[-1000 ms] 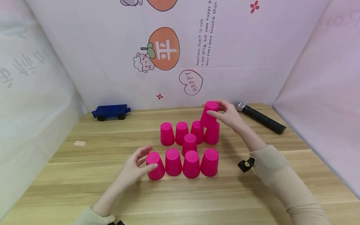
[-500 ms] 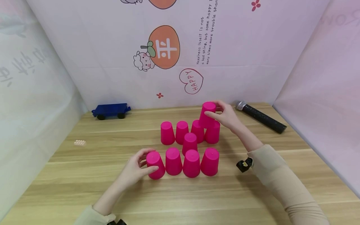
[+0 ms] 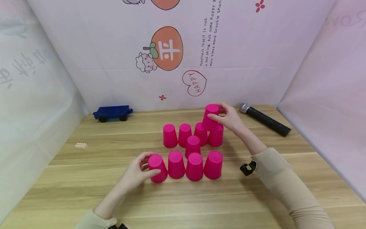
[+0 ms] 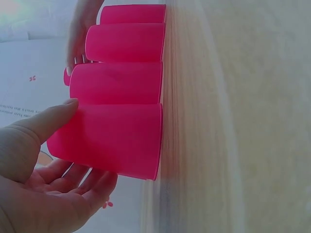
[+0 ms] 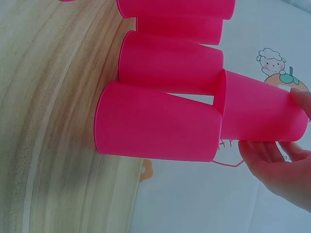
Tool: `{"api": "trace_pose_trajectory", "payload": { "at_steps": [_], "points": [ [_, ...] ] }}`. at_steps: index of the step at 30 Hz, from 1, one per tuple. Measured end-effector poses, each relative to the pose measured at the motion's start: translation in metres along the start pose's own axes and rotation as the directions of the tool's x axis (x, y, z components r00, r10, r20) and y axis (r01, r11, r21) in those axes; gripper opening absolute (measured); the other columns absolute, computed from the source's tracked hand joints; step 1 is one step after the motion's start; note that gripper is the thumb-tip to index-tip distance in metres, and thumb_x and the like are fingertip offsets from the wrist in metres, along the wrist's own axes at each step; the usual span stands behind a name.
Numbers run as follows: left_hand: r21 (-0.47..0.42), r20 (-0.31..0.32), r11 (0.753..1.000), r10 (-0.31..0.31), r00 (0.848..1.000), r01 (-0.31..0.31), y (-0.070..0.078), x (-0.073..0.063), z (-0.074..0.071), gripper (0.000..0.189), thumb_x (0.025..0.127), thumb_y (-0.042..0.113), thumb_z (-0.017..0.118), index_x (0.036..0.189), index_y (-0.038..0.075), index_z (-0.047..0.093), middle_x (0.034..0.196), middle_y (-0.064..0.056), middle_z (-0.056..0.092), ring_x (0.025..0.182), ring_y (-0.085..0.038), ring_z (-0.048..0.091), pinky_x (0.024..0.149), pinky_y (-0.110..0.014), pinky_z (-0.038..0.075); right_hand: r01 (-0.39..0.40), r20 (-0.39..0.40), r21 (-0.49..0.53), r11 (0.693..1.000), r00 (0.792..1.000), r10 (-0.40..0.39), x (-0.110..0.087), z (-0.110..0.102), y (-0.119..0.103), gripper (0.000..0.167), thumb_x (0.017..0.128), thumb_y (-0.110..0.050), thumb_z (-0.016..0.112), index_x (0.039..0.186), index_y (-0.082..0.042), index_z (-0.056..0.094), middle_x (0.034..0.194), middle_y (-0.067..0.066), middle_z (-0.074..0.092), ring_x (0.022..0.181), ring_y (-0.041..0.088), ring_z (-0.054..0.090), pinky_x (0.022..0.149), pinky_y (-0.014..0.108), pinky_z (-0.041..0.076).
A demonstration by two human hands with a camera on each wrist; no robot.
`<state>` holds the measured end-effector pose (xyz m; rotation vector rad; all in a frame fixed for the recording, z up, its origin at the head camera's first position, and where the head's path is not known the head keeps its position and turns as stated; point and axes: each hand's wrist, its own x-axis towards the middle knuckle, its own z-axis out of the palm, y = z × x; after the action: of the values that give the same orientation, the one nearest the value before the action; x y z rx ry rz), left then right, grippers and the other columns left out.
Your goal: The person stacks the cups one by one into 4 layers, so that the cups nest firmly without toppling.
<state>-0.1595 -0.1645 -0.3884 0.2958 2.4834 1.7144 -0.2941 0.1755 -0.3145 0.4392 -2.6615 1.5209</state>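
My right hand [image 3: 230, 119] grips an upside-down pink cup [image 3: 209, 124] at the back right. In the right wrist view, the rim of this cup [image 5: 262, 109] meets the tops of two cups, bridging them. Below it stands the end cup [image 3: 216, 136] of a back row of several upturned pink cups. Thumb and fingers of my left hand [image 3: 136, 172] curl around the leftmost cup [image 3: 159, 163] of the front row, which stands on the table. One lone cup [image 3: 193, 147] sits between the two rows.
A blue toy wagon [image 3: 112, 113] stands at the back left, by the printed cloth backdrop [image 3: 120, 86]. Behind my right forearm lies a black microphone [image 3: 267, 121]. A small pale block [image 3: 81, 145] lies on the left of the wooden table [image 3: 85, 178].
My right hand has shifted the held cup slightly left and down onto the two cups beneath. My left fingers have closed in around the leftmost front cup.
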Motion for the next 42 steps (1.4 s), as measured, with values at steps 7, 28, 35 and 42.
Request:
{"api": "trace_pose_trajectory", "payload": {
  "at_steps": [7, 28, 35, 42],
  "points": [
    [0.005, -0.015, 1.000, 0.019, 1.000, -0.019, 0.000, 0.001, -0.002, 0.052, 0.078, 0.015, 0.076, 0.124, 0.006, 0.053, 0.114, -0.013, 0.061, 0.105, -0.023, 0.059, 0.094, -0.035, 0.051, 0.010, -0.009, 0.001, 1.000, 1.000, -0.010, -0.003, -0.002, 0.000, 0.072, 0.085, -0.023, 0.069, 0.145, -0.006, 0.032, 0.140, 0.020, 0.043, 0.126, 0.037, 0.045, 0.103, 0.052, 0.042],
    [0.058, -0.132, 0.987, 0.159, 0.979, -0.152, 0.043, 0.037, -0.027, 0.050, 0.081, 0.017, 0.074, 0.126, 0.007, 0.053, 0.118, -0.015, 0.060, 0.108, -0.027, 0.059, 0.092, -0.036, 0.053, 0.004, 0.064, 0.024, 1.000, 0.998, -0.006, -0.075, -0.026, 0.013, 0.060, 0.090, -0.017, 0.064, 0.141, -0.003, 0.035, 0.137, 0.020, 0.047, 0.122, 0.028, 0.050, 0.085, 0.009, 0.046],
    [0.066, -0.165, 0.988, 0.150, 0.975, -0.140, 0.062, 0.060, -0.034, 0.052, 0.082, 0.026, 0.074, 0.128, 0.015, 0.053, 0.121, -0.009, 0.059, 0.112, -0.026, 0.059, 0.090, -0.040, 0.054, 0.020, 0.160, 0.000, 1.000, 0.987, -0.020, -0.105, -0.025, 0.023, 0.057, 0.089, -0.016, 0.064, 0.138, -0.002, 0.039, 0.134, 0.021, 0.050, 0.107, -0.007, 0.052, 0.088, 0.012, 0.047],
    [0.071, -0.182, 0.987, 0.158, 0.971, -0.147, 0.071, 0.086, -0.030, 0.053, 0.082, 0.028, 0.073, 0.129, 0.015, 0.052, 0.121, -0.009, 0.058, 0.112, -0.026, 0.058, 0.091, -0.041, 0.053, 0.018, 0.250, -0.001, 1.000, 0.968, -0.017, -0.126, -0.017, 0.028, 0.057, 0.087, -0.014, 0.066, 0.136, -0.001, 0.040, 0.133, 0.023, 0.051, 0.109, -0.006, 0.053, 0.095, 0.042, 0.049]
  ]
}}
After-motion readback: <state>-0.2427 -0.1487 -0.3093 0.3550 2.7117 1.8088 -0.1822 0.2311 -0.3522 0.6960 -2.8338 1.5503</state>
